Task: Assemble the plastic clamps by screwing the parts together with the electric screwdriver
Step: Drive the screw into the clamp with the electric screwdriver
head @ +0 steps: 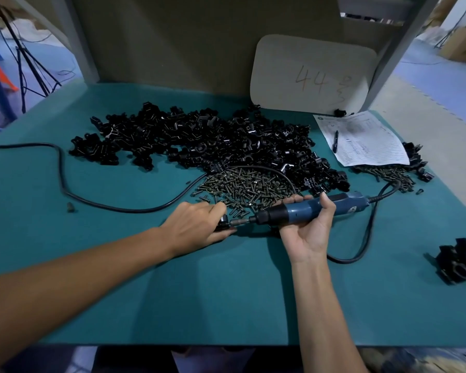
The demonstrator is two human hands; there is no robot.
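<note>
My left hand point(197, 224) grips a small black plastic clamp point(223, 224) on the green table mat, mostly hidden under the fingers. My right hand point(310, 224) holds the blue electric screwdriver point(307, 210) lying horizontally, its bit point(240, 221) pointing left into the clamp. Behind the hands lies a heap of dark screws point(248, 187). A large pile of black clamp parts point(207, 141) spreads across the back of the table.
The screwdriver's black cable point(65, 184) loops over the left and right of the mat. A paper form with a pen point(361, 138) lies back right beside more screws point(388, 175). Assembled black clamps point(457, 261) sit at the right edge. A white board point(312, 74) leans behind.
</note>
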